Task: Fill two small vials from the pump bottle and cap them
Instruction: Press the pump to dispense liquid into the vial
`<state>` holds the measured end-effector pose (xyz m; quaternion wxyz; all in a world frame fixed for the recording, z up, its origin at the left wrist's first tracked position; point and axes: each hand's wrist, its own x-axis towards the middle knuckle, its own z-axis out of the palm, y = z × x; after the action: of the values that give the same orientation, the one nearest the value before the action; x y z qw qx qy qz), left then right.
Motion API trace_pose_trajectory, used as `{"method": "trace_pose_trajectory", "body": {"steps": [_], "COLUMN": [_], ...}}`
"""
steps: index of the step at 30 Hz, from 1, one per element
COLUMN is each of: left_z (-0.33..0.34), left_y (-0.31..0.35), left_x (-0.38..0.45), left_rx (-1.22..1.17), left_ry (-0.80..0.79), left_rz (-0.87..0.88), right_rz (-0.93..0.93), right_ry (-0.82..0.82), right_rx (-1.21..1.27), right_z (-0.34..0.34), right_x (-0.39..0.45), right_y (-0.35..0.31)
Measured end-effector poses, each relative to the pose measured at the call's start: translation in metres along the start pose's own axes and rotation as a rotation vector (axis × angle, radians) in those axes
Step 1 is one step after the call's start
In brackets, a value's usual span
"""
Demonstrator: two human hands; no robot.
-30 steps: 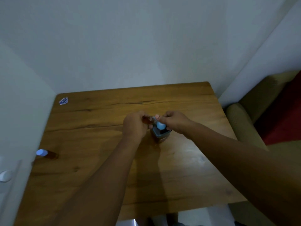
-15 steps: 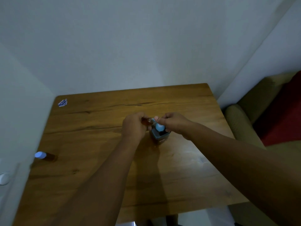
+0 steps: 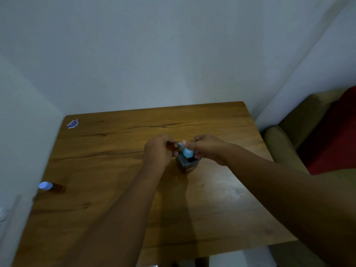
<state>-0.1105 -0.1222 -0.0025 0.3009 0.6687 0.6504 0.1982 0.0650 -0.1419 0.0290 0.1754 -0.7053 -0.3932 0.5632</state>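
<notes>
A squat pump bottle point(image 3: 187, 164) with a grey-blue collar stands at the middle of the wooden table point(image 3: 115, 170). My left hand point(image 3: 157, 151) grips a small amber vial point(image 3: 172, 146), held sideways with its mouth toward the pump's nozzle. My right hand point(image 3: 207, 149) is closed over the pump's light blue head point(image 3: 187, 152), thumb at the nozzle. A second vial point(image 3: 52, 187), amber with a pale blue cap, lies on its side near the table's left edge.
A small blue and white sticker point(image 3: 72, 123) sits at the table's far left corner. White walls close in behind and to the left. An olive armchair point(image 3: 279, 147) with a red cushion stands to the right.
Both hands stay at the pump bottle with hardly any shift. The camera has tilted slightly, so the table sits a little lower in view.
</notes>
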Motion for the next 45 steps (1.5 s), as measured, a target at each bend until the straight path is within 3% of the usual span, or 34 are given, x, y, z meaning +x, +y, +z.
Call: {"method": "trace_pose_trajectory", "body": {"steps": [9, 45], "left_z": [0.002, 0.001], "left_y": [-0.003, 0.002], "left_x": [0.005, 0.003], "left_rx": [0.001, 0.008], "left_ry": [0.007, -0.016], "left_rz": [0.026, -0.003], "right_rz": [-0.037, -0.079], "right_ry": [0.08, 0.078], "right_rx": [-0.054, -0.103], "right_z": [0.009, 0.008], "right_x": [0.008, 0.007], "right_y": [0.003, 0.005]}}
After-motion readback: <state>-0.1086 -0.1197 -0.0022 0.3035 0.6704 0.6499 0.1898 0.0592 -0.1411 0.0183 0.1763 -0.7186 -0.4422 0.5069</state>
